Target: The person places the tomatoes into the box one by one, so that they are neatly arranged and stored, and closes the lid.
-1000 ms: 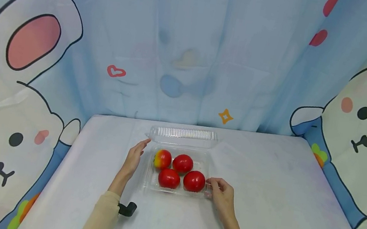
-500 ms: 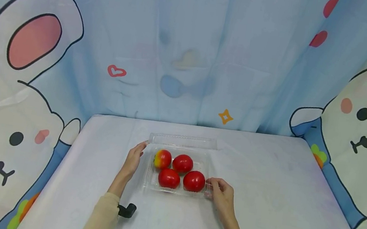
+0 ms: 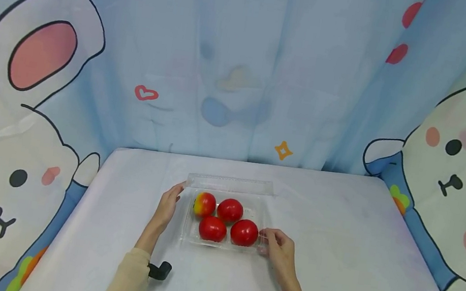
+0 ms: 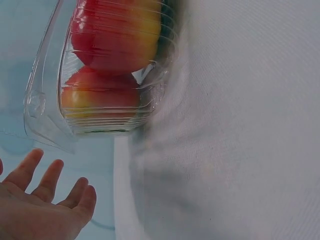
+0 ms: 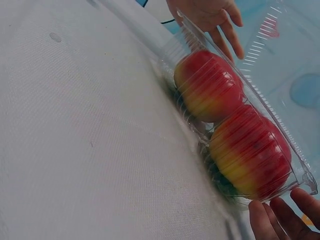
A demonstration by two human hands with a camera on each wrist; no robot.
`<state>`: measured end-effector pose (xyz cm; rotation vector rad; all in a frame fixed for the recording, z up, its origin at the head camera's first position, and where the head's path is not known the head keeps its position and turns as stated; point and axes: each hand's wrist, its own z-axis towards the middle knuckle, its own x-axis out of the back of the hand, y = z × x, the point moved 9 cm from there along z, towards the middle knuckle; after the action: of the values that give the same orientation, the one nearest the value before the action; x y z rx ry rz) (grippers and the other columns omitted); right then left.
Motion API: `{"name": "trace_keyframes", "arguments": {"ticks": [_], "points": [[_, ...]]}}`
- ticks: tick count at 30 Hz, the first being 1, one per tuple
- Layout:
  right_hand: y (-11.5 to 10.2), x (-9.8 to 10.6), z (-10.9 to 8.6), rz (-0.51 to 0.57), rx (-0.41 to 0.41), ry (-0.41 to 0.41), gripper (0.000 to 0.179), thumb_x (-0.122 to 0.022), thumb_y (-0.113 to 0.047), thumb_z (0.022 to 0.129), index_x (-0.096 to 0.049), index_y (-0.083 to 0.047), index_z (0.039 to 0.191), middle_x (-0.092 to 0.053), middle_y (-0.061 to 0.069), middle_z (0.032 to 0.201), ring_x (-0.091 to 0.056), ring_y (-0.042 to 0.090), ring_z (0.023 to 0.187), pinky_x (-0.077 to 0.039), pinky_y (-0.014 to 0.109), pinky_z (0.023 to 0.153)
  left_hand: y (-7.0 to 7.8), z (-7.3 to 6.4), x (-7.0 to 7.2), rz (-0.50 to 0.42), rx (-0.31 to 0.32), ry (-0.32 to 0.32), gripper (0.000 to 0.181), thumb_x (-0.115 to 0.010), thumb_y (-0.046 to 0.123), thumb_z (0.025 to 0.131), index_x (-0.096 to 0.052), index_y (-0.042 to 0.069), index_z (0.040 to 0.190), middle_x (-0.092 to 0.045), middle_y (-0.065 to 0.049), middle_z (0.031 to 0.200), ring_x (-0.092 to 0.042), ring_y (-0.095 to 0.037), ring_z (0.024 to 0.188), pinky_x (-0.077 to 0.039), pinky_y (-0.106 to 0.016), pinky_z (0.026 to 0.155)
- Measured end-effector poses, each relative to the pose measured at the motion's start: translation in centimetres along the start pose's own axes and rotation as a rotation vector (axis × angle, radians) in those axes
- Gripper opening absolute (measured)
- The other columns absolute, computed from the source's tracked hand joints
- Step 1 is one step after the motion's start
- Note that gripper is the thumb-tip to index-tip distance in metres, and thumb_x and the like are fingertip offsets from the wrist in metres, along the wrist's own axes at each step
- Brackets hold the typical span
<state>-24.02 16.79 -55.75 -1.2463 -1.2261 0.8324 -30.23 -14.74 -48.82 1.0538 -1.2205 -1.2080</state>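
Observation:
Several glossy round fruits (image 3: 212,228), red with yellow patches, sit in a clear plastic container (image 3: 201,243) on the table. They look like apples or peaches; the kind is unclear. The container's hinged lid (image 3: 229,184) stands raised at the back. My left hand (image 3: 167,205) is at the container's left, fingers fairly straight and spread, fingertips at the lid's left corner. In the left wrist view those fingers (image 4: 47,182) show beside the clear plastic. My right hand (image 3: 281,249) pinches the container's right rim; its fingers (image 5: 285,220) are at a corner in the right wrist view.
A white cloth covers the table (image 3: 336,239). Behind it hangs a blue curtain (image 3: 175,48) with cartoon animals and small shapes. Black wrist cameras, one of them the left wrist camera (image 3: 160,270), sit at both sleeves.
The lid has tilted, its ribbed top now foreshortened to a narrow strip. My left fingertips have shifted slightly nearer to me with its corner. The right hand and fruits stay in place.

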Motion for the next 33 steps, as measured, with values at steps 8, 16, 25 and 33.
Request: {"name": "trace_keyframes", "arguments": {"ticks": [8,16,25,33], "points": [[-0.1,0.1,-0.2,-0.007,-0.008,0.0,0.033,-0.048,-0.021,0.103,-0.066,0.005,0.111,-0.067,0.021,0.113,-0.066,0.031,0.103,-0.059,0.027,0.072,0.1,-0.2,-0.2,-0.002,-0.004,-0.008,0.043,-0.028,0.009,0.107,-0.046,-0.016,0.136,-0.04,-0.033,0.146,-0.035,-0.047,0.137,-0.025,-0.058,0.115],[-0.4,0.1,-0.1,0.0,0.002,0.002,0.033,-0.05,-0.023,0.103,-0.067,0.005,0.111,-0.067,0.021,0.113,-0.066,0.03,0.103,-0.06,0.03,0.074,-0.5,0.6,-0.1,0.004,-0.014,-0.01,0.043,-0.028,0.01,0.107,-0.046,-0.017,0.135,-0.04,-0.033,0.145,-0.035,-0.049,0.135,-0.027,-0.059,0.114],[-0.2,-0.1,-0.1,0.003,-0.011,-0.011,0.033,-0.05,-0.022,0.103,-0.066,0.005,0.112,-0.067,0.021,0.113,-0.066,0.031,0.103,-0.06,0.031,0.074,-3.3,1.6,0.4,0.011,-0.012,0.031,0.047,-0.027,0.017,0.108,-0.046,-0.013,0.139,-0.041,-0.028,0.148,-0.035,-0.043,0.139,-0.026,-0.055,0.115],[-0.2,0.1,-0.3,0.003,-0.01,-0.017,0.033,-0.05,-0.022,0.103,-0.066,0.005,0.112,-0.067,0.021,0.113,-0.066,0.031,0.103,-0.06,0.031,0.074,-0.7,0.0,-0.1,0.017,-0.009,-0.001,0.044,-0.027,0.011,0.107,-0.046,-0.016,0.136,-0.041,-0.032,0.146,-0.036,-0.047,0.137,-0.027,-0.058,0.114]]}}
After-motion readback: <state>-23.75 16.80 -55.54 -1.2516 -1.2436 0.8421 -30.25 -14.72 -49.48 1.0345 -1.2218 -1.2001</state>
